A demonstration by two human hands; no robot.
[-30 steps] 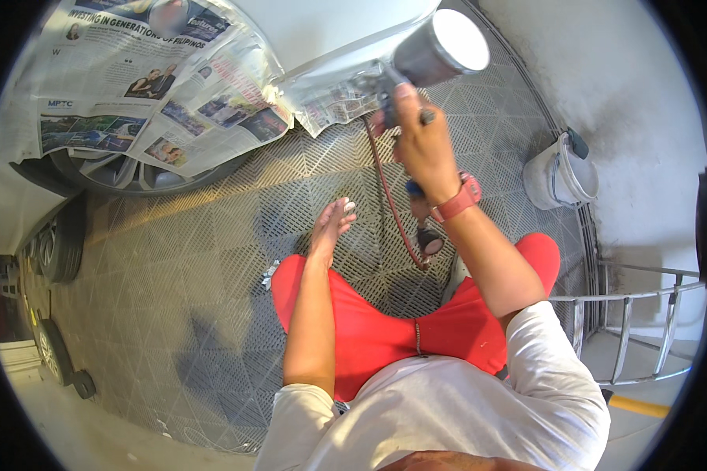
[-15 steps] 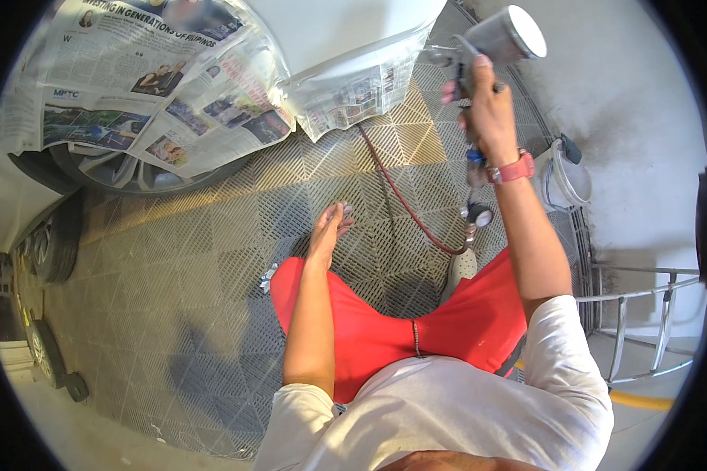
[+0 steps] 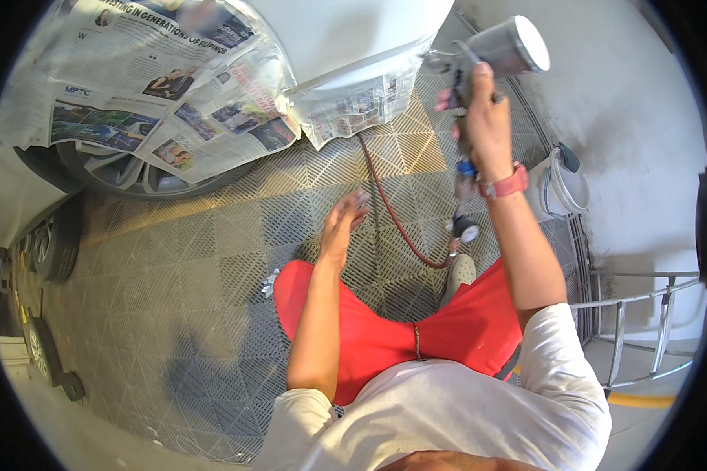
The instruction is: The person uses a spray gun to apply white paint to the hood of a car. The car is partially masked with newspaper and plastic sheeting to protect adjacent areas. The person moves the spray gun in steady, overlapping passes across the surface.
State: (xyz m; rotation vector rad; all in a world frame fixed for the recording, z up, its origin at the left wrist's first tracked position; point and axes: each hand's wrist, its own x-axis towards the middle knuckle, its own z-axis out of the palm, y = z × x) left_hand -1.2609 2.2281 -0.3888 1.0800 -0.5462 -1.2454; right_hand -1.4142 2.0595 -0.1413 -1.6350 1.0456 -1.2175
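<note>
My right hand (image 3: 485, 118) is wrapped round the grip of a spray gun (image 3: 501, 49), whose grey cup with a white end sits above my fingers. The nozzle end points left, toward the white car body panel (image 3: 346, 35). Below the grip hang a blue fitting and a round pressure gauge (image 3: 467, 229), joined to a dark red air hose (image 3: 397, 213). In mid-air over the floor, in front of my knee, my left hand (image 3: 340, 228) holds nothing that I can see, its fingers partly bent and apart. Newspaper sheets (image 3: 188, 102) mask the car's lower side and part of a wheel (image 3: 145, 174).
To the right, a white bucket (image 3: 554, 188) stands by the wall, with a metal ladder-like frame (image 3: 620, 330) nearer me. Loose wheels (image 3: 45, 349) stand at the far left. The hose runs across the grey and tan tiled floor (image 3: 212, 259) and under the masked car.
My right hand and the spray gun have moved slightly down and left; the gauge and hose swung left with them. My left hand has shifted a little up and right.
</note>
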